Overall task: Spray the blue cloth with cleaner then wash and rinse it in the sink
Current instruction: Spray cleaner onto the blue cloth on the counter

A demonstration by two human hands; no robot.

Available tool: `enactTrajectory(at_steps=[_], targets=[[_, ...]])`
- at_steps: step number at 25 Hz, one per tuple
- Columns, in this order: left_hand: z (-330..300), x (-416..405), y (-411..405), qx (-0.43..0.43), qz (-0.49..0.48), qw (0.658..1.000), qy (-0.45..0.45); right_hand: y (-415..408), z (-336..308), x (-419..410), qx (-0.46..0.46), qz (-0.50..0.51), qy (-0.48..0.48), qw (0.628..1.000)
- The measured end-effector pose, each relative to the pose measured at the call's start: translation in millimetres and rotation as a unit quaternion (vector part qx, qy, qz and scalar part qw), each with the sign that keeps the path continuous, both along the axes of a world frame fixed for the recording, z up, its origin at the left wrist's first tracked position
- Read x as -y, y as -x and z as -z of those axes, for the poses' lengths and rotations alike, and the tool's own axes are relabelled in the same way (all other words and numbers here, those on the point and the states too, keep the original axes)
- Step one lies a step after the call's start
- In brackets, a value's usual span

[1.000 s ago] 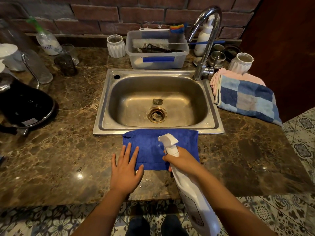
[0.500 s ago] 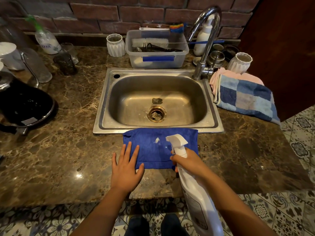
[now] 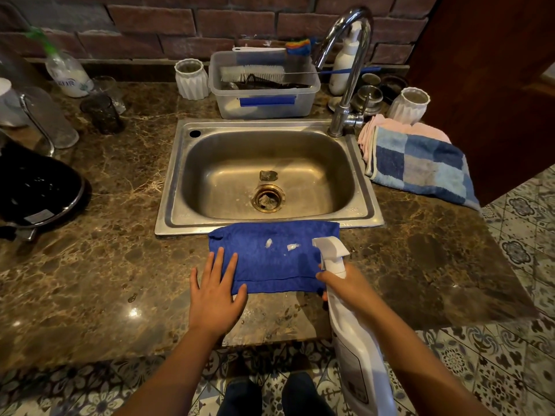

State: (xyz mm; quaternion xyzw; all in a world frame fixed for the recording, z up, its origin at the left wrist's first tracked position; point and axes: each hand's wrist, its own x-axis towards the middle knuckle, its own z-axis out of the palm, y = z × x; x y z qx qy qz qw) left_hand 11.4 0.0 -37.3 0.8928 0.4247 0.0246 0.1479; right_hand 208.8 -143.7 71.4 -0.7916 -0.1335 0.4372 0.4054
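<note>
A folded blue cloth (image 3: 270,262) lies flat on the marble counter, its far edge over the front rim of the steel sink (image 3: 168,187). Two white foam spots sit near its middle. My left hand (image 3: 214,291) presses flat on the cloth's near left corner, fingers straight and spread. My right hand (image 3: 345,283) grips the neck of a white spray bottle (image 3: 354,340), held over the cloth's right end with its nozzle pointing left across the cloth. The sink basin is dry, with a small scrap by the drain (image 3: 268,198).
The chrome tap (image 3: 345,85) arches over the sink's back right. A checked blue towel (image 3: 420,169) lies right of the sink. A clear tub with brushes (image 3: 264,94) stands behind it. A black pan (image 3: 36,190), glasses and a bottle crowd the left counter.
The spray bottle has shifted right along the cloth. White foam spots have appeared on the cloth, one and then a second. My left hand has stayed in place.
</note>
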Motion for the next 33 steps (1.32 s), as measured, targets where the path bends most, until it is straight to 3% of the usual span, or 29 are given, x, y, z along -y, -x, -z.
enactTrajectory(at_steps=[6, 13, 16, 20, 26, 33], targets=[[-0.3, -0.4, -0.3, 0.001, -0.001, 1.000, 0.001, -2.2, -5.2, 10.3, 0.006, 0.036, 0.007, 0.999], [-0.9, -0.2, -1.0, -0.008, 0.001, 1.000, 0.001, 15.0, 2.1, -0.4, -0.032, -0.067, -0.002, 0.997], [-1.5, -0.7, -0.1, -0.008, 0.002, 1.000, 0.000, 20.8, 3.8, -7.4, -0.004, -0.069, 0.020, 0.997], [-2.9, -1.4, -0.9, -0.018, 0.006, 1.000, 0.006, 21.7, 0.1, -6.0, -0.033, -0.053, -0.003, 0.998], [-5.0, -3.1, -0.3, -0.016, 0.015, 1.000, 0.021, 2.5, -39.3, 0.6, 0.031, 0.064, -0.080, 0.994], [-4.5, -4.5, -2.9, -0.016, 0.012, 1.000, 0.021, -72.9, -87.4, 10.8, 0.185, 0.204, -0.179, 0.945]])
